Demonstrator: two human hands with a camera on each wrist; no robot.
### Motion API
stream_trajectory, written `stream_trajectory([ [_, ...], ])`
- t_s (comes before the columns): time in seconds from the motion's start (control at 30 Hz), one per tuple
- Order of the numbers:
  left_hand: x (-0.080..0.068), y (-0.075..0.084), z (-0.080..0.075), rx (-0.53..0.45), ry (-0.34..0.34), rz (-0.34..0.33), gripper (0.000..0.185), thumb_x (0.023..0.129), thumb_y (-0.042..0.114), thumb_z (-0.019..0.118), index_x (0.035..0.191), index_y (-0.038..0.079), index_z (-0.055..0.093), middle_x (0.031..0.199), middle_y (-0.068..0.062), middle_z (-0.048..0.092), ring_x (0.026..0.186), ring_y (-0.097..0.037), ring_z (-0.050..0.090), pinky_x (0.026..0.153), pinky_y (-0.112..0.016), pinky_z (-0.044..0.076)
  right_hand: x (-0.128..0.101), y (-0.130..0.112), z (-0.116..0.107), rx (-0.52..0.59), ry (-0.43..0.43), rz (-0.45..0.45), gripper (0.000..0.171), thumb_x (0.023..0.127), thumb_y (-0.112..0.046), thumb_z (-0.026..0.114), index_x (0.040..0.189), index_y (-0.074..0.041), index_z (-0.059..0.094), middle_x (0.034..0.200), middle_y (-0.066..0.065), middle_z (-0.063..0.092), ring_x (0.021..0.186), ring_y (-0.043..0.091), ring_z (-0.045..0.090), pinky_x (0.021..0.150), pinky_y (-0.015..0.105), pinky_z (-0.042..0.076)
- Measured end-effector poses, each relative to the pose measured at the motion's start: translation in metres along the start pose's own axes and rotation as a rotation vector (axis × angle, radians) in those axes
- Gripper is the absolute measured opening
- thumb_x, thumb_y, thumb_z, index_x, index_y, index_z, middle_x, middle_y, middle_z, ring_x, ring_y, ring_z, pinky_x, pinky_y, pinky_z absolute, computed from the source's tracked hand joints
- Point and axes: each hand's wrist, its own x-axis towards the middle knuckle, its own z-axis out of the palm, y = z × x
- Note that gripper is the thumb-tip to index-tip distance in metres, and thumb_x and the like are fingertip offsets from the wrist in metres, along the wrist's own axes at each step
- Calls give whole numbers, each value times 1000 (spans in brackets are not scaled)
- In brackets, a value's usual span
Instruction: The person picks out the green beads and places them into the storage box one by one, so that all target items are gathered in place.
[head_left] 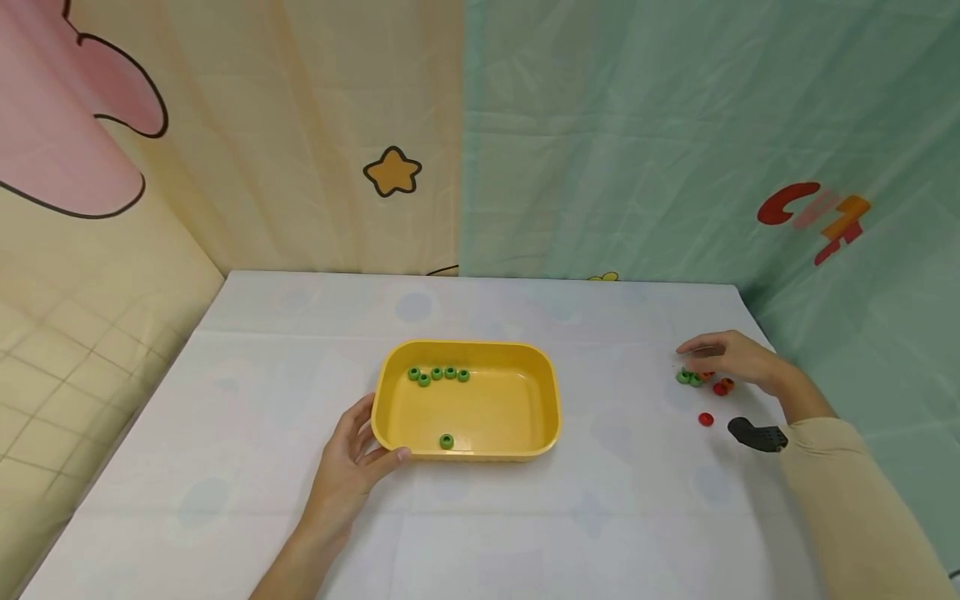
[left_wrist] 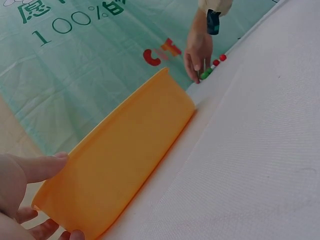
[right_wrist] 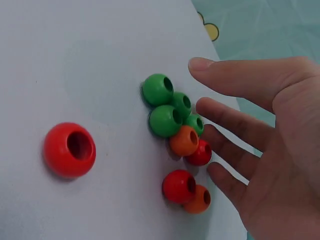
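My left hand [head_left: 347,467] holds the near left corner of a yellow plastic tray [head_left: 498,408], thumb on the front wall and fingers round the left side. Inside it, several green beads [head_left: 437,374] lie along the back, and one green bead [head_left: 446,442] sits near the front. On the right, my right hand [head_left: 738,360] hovers above a small heap of beads, thumb and fingers apart, nothing between them. The right wrist view shows green beads [right_wrist: 164,121], orange beads [right_wrist: 184,141] and red beads [right_wrist: 178,186] close by its fingertips. A lone red bead [right_wrist: 69,150] lies apart.
A white cloth with pale spots covers the table [head_left: 585,525]. Printed curtains [head_left: 600,142] hang close behind and along the right side. A black strap-like piece [head_left: 757,435] juts from the right sleeve, above the table near the lone red bead.
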Motion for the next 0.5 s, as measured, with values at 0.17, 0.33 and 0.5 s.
stream_trajectory([
  [0.17,0,1,1,-3,0,-1,92,86,0,84,160,12,31,162,-6,32,143,-28,40,100,-19,50,-3,12,6,61,-26,-25,43,96,-25,77,131,-1,68,141,20,52,118,26,50,84,20,48],
  [0.33,0,3,1,-9,-7,12,90,87,1,84,160,12,32,162,-6,32,143,-28,39,100,-19,50,-1,19,12,84,-37,-26,46,92,-23,81,129,1,68,149,23,37,137,42,33,105,31,40],
  [0.5,0,4,1,-14,-13,16,90,87,1,83,160,12,31,162,-7,31,143,-28,40,101,-21,50,1,20,15,76,-33,-17,47,91,-20,82,128,4,67,151,27,32,140,50,26,112,65,28],
])
